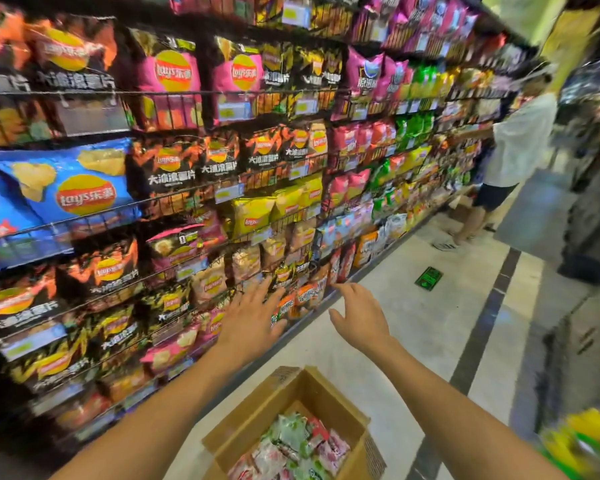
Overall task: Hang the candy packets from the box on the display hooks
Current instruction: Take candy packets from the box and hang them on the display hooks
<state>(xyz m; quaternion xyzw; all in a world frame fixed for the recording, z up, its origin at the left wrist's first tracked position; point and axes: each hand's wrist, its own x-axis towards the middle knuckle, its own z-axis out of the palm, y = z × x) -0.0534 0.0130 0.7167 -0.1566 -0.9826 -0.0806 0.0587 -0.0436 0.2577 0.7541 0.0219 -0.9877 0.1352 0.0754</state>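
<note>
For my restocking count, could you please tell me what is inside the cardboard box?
Loose green, white and pink candy packets lie in the cardboard box; they cover its bottom.

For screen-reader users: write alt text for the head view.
The left hand and the right hand reach out, open and empty, toward rows of chip bags. Below them, an open cardboard box holds candy packets. Another person stands farther down the aisle.

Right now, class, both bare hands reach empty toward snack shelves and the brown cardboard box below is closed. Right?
No: the head view shows the brown cardboard box open, green and pink candy packets inside. The left hand and right hand reach empty toward the snack shelves.
</note>
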